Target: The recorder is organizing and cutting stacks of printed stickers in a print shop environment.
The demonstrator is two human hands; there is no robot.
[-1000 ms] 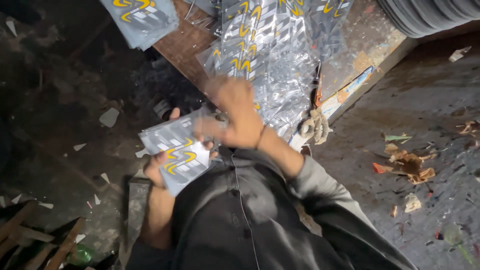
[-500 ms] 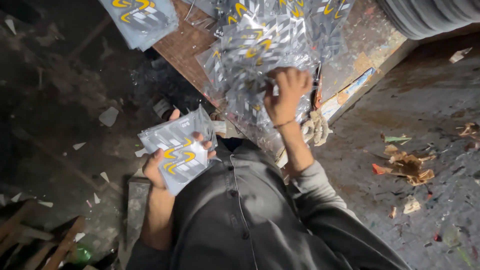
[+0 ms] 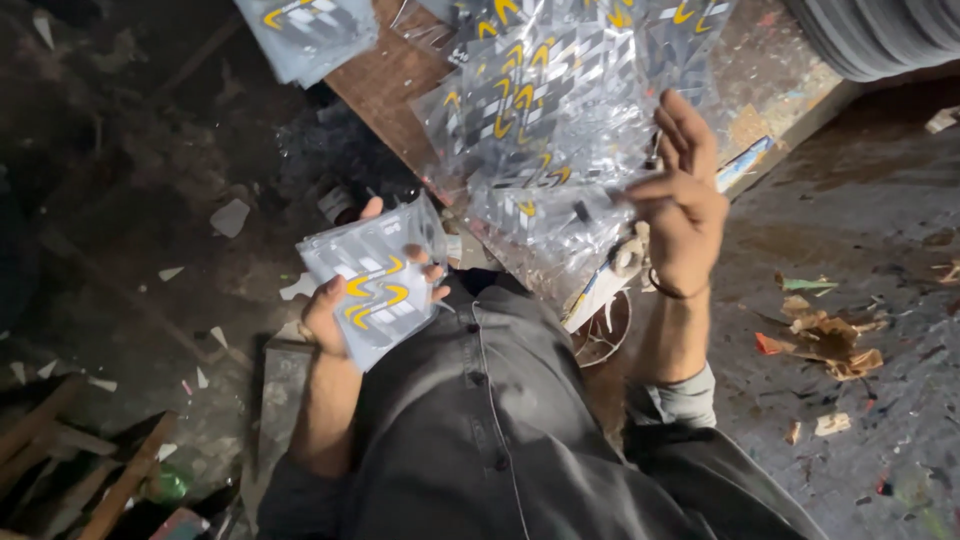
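Wooden board (image 3: 395,85) above littered floor (image 3: 850,330)

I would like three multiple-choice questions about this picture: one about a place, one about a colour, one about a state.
1. Where does the pile of clear packets lie?
A. on the wooden board
B. on the floor
C. in a box

2. What colour are the curved marks on the packets?
A. red
B. yellow
C. green

3. What is the left hand doing?
A. hanging free
B. resting flat on the board
C. holding a stack of packets

Answers: 1 A, the pile rests on the brown board. 2 B, the curved marks are yellow. 3 C, its fingers wrap the stack; the right hand pulls one clear packet from the pile.
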